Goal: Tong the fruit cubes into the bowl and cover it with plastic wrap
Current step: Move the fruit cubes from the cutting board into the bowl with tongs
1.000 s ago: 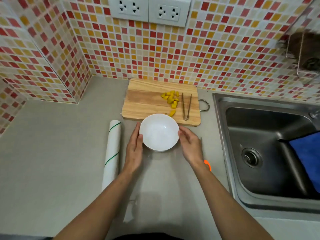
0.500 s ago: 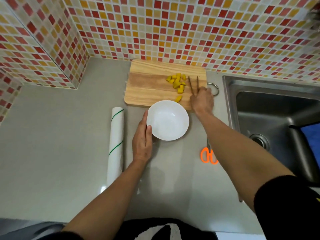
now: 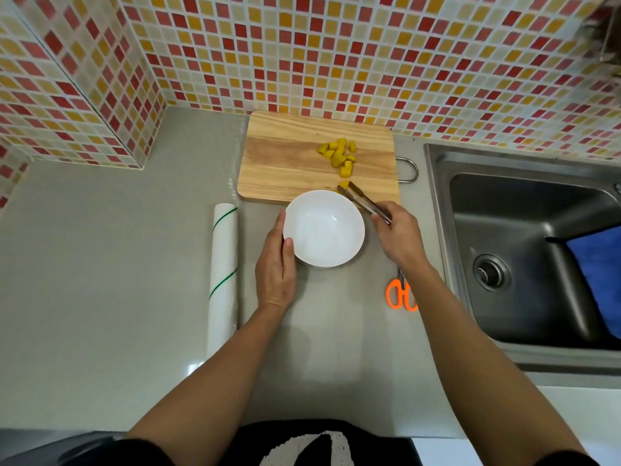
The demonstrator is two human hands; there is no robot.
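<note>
Grey tabletop (image 3: pixel 100 264) fills the near ground, with orange-handled scissors (image 3: pixel 401 295) at about 4 o'clock from the bowl (image 3: pixel 324 228) and the roll of plastic wrap (image 3: pixel 223 274) at 9 o'clock, its long axis running from 6 to 12. My left hand (image 3: pixel 275 264) lies flat against the bowl's 8 o'clock side, thumb on the rim, steadying it. My right hand (image 3: pixel 396 235), at 3 o'clock, is closed around the tongs (image 3: pixel 363 201). Their long axis runs from my grip up toward 10 o'clock, tips slightly parted over the lone fruit cube (image 3: pixel 344 183) just beyond the rim. Farther off, the remaining fruit cubes (image 3: pixel 339 155) sit heaped on the cutting board (image 3: pixel 285 163), with the sink (image 3: pixel 524 250) to the right. I judge the best move is to squeeze gently so the soft cube doesn't mash, lift clear of the rim, then release low over the empty bowl.
</note>
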